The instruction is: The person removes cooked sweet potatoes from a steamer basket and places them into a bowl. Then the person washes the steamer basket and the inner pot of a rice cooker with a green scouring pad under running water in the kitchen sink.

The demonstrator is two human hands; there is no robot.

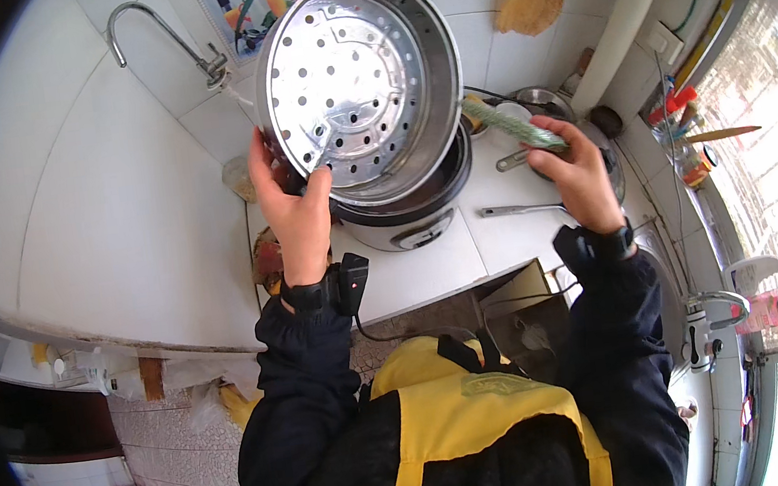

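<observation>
My left hand [298,214] grips the lower left rim of a perforated metal steamer basket [341,88], which is tilted so that its inside faces me. Below and partly behind the basket stands a round cooker [406,230], white with a dark rim, on the white tiled counter. My right hand [572,166] holds a green scrubbing pad or cloth [517,127], somewhat blurred, whose far end is close to the basket's right rim. Whether the pad touches the rim I cannot tell.
Pan lids [543,102] and a metal utensil handle [520,209] lie right of the cooker. A glass jar [238,180] stands to its left. A curved faucet [163,34] is at the upper left. Another faucet [699,332] stands by the sink at right, beside the window.
</observation>
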